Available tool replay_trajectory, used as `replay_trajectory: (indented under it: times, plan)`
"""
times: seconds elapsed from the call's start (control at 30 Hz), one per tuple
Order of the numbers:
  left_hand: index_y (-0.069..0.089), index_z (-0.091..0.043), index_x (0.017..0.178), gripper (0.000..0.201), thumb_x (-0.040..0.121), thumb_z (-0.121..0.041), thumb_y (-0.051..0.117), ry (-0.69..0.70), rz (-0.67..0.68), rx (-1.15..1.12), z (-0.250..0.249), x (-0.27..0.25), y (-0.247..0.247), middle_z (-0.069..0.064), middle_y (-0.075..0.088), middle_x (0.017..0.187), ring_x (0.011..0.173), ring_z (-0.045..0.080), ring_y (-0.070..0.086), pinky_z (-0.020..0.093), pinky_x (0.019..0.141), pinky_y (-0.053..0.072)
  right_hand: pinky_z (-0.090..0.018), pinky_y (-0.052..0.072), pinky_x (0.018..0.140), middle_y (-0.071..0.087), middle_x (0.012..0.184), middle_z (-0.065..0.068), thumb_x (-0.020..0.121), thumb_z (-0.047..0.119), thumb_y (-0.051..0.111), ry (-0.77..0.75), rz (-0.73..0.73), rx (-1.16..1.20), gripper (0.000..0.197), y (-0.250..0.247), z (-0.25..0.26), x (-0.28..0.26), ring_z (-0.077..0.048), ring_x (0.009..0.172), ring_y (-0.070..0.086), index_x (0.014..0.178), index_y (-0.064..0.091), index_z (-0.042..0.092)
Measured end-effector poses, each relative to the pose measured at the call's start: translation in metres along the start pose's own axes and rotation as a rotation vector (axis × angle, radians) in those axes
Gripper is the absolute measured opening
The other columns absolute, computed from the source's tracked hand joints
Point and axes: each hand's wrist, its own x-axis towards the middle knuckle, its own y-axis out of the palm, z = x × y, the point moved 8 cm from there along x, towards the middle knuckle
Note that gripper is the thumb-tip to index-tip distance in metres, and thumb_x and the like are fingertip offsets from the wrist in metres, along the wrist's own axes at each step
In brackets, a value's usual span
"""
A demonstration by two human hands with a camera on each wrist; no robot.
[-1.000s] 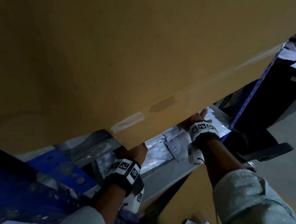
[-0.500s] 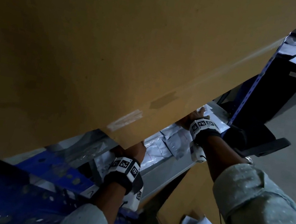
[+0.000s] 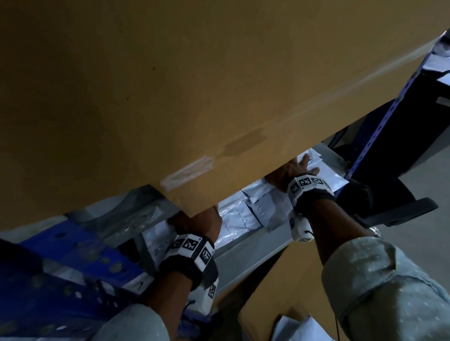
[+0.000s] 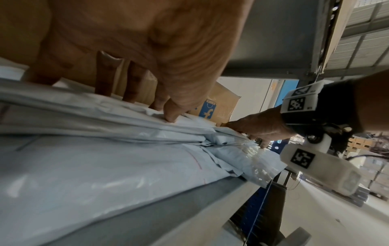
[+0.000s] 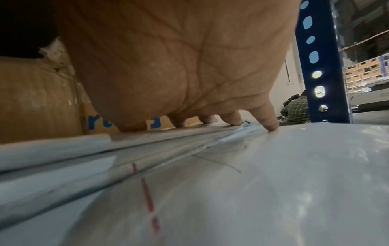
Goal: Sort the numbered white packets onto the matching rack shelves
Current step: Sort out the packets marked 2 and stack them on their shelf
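Packets (image 3: 243,214) lie overlapped along the grey shelf (image 3: 252,251), under a big cardboard box (image 3: 145,69). The left hand (image 3: 203,223), at 7 o'clock, and the right hand (image 3: 294,172), at 2 o'clock, both press down on them with spread fingers, gripping nothing. The film looks slick: I judge a shove could slide front packets off the shelf lip, or bury one in the wrong pile.

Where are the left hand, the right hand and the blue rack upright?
left hand (image 4: 160,50), left wrist view, palm.
right hand (image 5: 189,66), right wrist view, palm.
blue rack upright (image 5: 320,66), right wrist view, perforated face.
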Motion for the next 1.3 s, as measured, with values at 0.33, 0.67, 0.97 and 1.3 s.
replay_trajectory:
  times: [0.33,0.67,0.97,1.3]
  plan:
    - [0.054,-0.007,0.139,0.044,0.106,-0.034,0.042,-0.018,-0.115,-0.254,0.003,-0.015,-0.013,0.016,0.052,0.146,0.134,0.037,0.045,0.041,0.109,0.034,-0.056,0.043,0.101,0.057,0.135,-0.018,0.101,0.037,0.05,-0.132,-0.374,0.21,0.037,-0.045,-0.002,-0.054,-0.038,0.128,0.051,0.124,0.061,0.01]
    - [0.068,-0.034,0.096,0.012,0.086,-0.028,0.063,0.123,-0.41,-0.557,-0.008,-0.071,-0.046,-0.004,0.07,0.109,0.104,0.03,0.061,0.043,0.08,0.054,-0.033,0.048,0.071,0.072,0.098,0.016,0.094,0.039,0.057,-0.059,-0.585,0.521,0.017,-0.042,-0.056,-0.179,-0.018,0.092,0.068,0.097,0.071,0.03]
    - [0.069,-0.034,0.09,0.009,0.087,-0.029,0.063,0.202,-0.559,-0.772,-0.02,-0.187,-0.059,-0.013,0.072,0.097,0.09,0.019,0.066,0.032,0.069,0.048,-0.031,0.057,0.067,0.071,0.087,0.014,0.097,0.039,0.062,-0.171,-0.803,0.745,0.013,-0.03,-0.117,-0.331,0.001,0.075,0.066,0.103,0.07,0.031]
    - [0.07,-0.032,0.087,0.007,0.085,-0.028,0.065,0.368,-0.431,-0.829,-0.011,-0.269,-0.006,-0.018,0.07,0.084,0.078,-0.003,0.064,0.032,0.071,0.057,-0.022,0.056,0.063,0.073,0.087,0.016,0.097,0.035,0.066,-0.07,-0.722,0.86,0.011,0.062,-0.161,-0.432,0.003,0.075,0.068,0.1,0.072,0.026]
